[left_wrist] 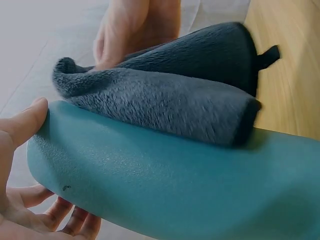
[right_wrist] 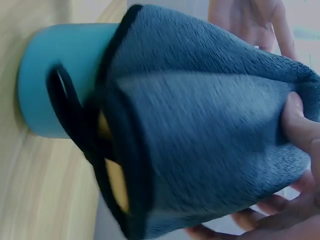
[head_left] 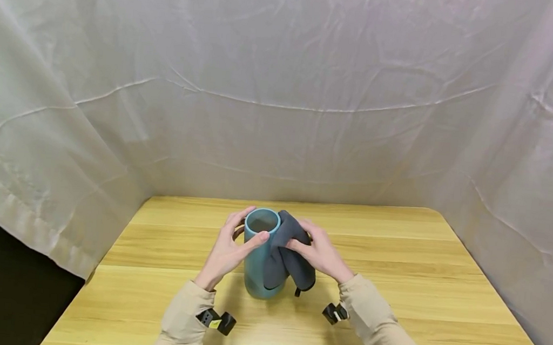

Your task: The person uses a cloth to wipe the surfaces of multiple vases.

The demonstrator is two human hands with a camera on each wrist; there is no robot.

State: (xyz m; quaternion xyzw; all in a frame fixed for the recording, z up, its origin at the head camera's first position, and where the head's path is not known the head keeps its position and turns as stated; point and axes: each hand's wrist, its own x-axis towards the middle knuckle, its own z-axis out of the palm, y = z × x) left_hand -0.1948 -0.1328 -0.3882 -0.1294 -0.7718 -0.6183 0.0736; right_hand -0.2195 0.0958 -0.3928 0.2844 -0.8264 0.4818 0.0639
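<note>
- The blue cup (head_left: 258, 258) stands upright on the wooden bench (head_left: 394, 290).
- The left hand (head_left: 228, 250) has its grip curled round the cup near the rim.
- The right hand (head_left: 321, 253) pinches a gray cloth (head_left: 289, 255) against the cup's side.

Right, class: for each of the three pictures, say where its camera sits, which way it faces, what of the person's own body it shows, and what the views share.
Head: worn on the head, looking forward and down at the table; shows both sleeves, the left hand gripping the cup, the right hand holding the cloth.
Left wrist: beside the cup, facing the cloth; shows left fingers.
Right wrist: facing the cloth; shows right fingers.
Shared: all three show cup and cloth.
</note>
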